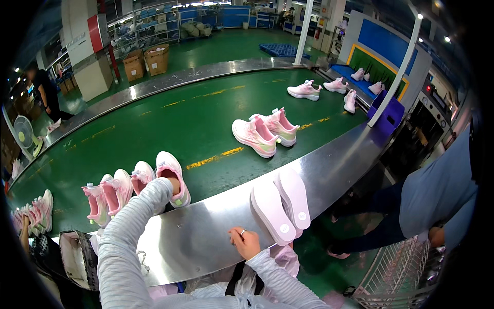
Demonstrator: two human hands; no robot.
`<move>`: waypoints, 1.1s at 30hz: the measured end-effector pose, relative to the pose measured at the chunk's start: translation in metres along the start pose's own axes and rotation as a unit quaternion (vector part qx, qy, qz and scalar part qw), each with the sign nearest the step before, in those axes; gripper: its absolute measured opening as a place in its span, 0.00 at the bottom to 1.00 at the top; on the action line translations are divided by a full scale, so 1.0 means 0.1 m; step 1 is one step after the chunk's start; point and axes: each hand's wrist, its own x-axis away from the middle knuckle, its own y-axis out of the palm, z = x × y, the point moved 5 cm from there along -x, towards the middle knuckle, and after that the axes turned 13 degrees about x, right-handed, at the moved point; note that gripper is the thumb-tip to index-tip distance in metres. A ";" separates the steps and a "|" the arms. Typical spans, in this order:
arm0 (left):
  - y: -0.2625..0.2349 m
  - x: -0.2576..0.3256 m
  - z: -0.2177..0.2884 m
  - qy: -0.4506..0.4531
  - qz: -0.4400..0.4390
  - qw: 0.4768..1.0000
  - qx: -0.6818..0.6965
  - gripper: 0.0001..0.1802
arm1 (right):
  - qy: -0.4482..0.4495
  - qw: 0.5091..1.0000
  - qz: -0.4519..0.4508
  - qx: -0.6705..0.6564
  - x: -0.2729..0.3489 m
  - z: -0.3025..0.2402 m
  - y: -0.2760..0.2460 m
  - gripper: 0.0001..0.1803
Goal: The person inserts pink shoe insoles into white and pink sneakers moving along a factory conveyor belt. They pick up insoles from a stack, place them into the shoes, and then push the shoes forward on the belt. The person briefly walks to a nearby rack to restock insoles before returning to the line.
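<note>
My left arm reaches out over the steel ledge to a pink and white sneaker (183, 194) on the green belt. The left hand (175, 183) is sunk in the shoe's opening and closed on it; most of its fingers are hidden inside. By the near edge of the ledge, my right hand (246, 243) is curled with a ring on one finger, and no thing shows in it. Just right of it, two sneakers lie sole up: a nearer one (269, 212) and a farther one (293, 198). Several matching sneakers (119, 188) line up left of the held shoe.
A pair of sneakers (256, 135) stands mid-belt, with more (304, 90) farther right. The steel ledge (206, 234) borders the belt (154, 131). A co-worker (435, 190) stands at right by a wire cart (396, 270). A purple bin (386, 116) hangs near a white post.
</note>
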 end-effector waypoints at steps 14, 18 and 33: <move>0.29 1.14 0.76 -0.042 0.571 0.781 0.249 0.14 | -0.041 0.999 0.029 0.005 0.06 0.09 -0.32 0.09; 0.57 1.21 1.05 -0.009 0.652 0.721 0.235 0.14 | -0.063 0.997 0.032 0.015 0.08 0.08 -0.34 0.08; 0.67 1.20 1.08 -0.064 0.675 0.655 0.334 0.13 | -0.110 0.983 0.075 0.125 0.09 -0.45 -1.08 0.06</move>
